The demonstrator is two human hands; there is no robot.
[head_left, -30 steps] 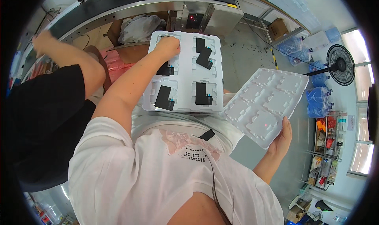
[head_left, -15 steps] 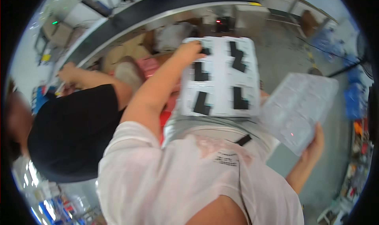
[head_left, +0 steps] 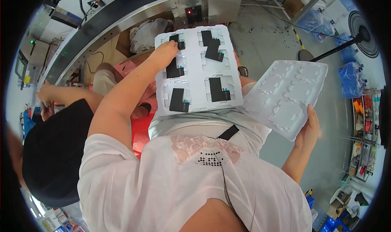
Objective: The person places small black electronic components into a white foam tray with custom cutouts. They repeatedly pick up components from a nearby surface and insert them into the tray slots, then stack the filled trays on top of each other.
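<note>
A white moulded plastic tray [head_left: 193, 79] lies across my lap, with several flat black L-shaped pieces, each with a small teal tab, in its pockets. At the tray's upper left, my left hand [head_left: 166, 55] is closed, its fingertips on a black L-shaped piece [head_left: 174, 38] that they partly cover. Two pieces overlap at the upper right, the lower one [head_left: 214, 51] tilted across its pocket. Off to the right, my right hand [head_left: 308, 130] grips the lower edge of a second white tray [head_left: 291, 95], held tilted with no pieces in it.
A person in a black top [head_left: 65, 150] sits close on my left, one arm reaching forward. A metal-edged conveyor bench [head_left: 134, 20] curves ahead. A black standing fan [head_left: 362, 36] and stocked shelves [head_left: 364, 130] are to the right. Red sheeting [head_left: 140, 136] lies below the tray.
The whole view has shifted, so both trays appear farther left and slightly higher. My left hand stays at the tray's upper left; my right hand still holds the second tray.
</note>
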